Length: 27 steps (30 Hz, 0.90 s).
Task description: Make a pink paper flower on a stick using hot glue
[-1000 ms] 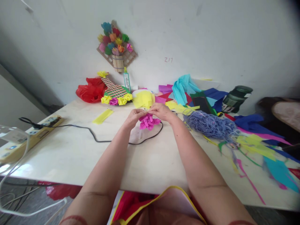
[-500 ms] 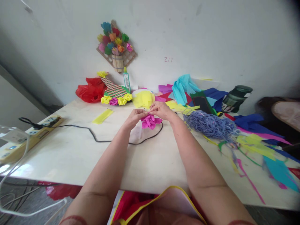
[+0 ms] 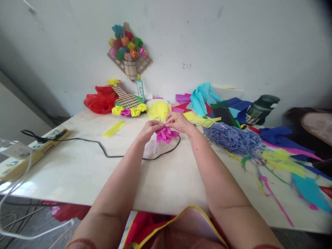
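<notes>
A magenta paper flower (image 3: 166, 135) hangs petals-down between my two hands, above the table. The fingers of my left hand (image 3: 151, 129) pinch its gathered base from the left. From the right, my right hand (image 3: 178, 122) closes its thumb and fingertips on the same base. A black cord (image 3: 163, 154) curves on the tabletop just below the flower. Yellow crepe paper (image 3: 158, 110) lies right behind my hands. What exactly sits between the fingertips is too small to make out.
On the left stand a power strip (image 3: 49, 142) and a yellow paper strip (image 3: 114, 128). A flower-trimmed stick craft (image 3: 128, 98), red plastic bag (image 3: 100, 100) and glue bottle (image 3: 140, 89) are at the back. Blue-purple string (image 3: 233, 138), paper scraps and a dark green jar (image 3: 261, 109) fill the right.
</notes>
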Each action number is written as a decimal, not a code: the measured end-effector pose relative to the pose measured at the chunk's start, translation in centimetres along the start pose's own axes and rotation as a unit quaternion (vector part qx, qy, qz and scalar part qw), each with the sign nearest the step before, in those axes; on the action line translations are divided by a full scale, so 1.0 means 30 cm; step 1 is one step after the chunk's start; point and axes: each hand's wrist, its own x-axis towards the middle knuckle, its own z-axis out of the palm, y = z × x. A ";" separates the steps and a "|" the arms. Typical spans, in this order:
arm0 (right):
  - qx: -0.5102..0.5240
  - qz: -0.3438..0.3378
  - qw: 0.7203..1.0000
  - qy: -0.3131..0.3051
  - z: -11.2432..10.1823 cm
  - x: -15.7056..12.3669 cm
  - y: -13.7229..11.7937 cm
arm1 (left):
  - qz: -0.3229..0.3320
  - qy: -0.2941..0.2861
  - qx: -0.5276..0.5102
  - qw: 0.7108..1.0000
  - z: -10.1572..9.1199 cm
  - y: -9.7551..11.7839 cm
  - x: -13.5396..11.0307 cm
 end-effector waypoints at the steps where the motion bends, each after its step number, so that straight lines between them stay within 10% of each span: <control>1: 0.001 -0.001 1.000 0.001 0.001 0.000 0.001 | 0.001 0.000 -0.002 1.000 -0.001 -0.004 0.002; 27: 0.029 -0.006 0.999 -0.013 -0.006 -0.007 -0.011 | 0.003 -0.026 0.007 1.000 -0.006 0.003 0.003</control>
